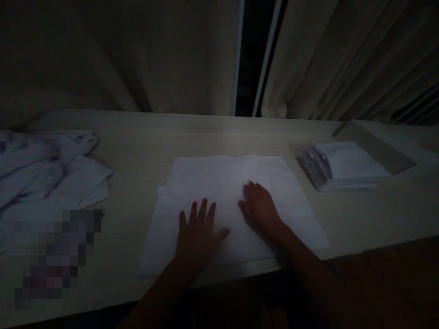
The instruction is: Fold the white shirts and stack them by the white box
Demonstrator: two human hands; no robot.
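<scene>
Cloth lies flat under both hands.

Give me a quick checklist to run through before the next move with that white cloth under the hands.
1. Both hands flat on the cloth: ok. Left hand and right hand rest palm down on the white cloth.
2. Cloth spread smooth: ok, no big wrinkles show, though the light is dim.
3. Cloth fully on the table: ok, but its near edge lies close to the table's edge.
4. Folded stack apart from the cloth: ok, it sits to the right.
5. Crumpled pile apart: ok, at left.
6. Cloth's layers: cannot tell.
</scene>
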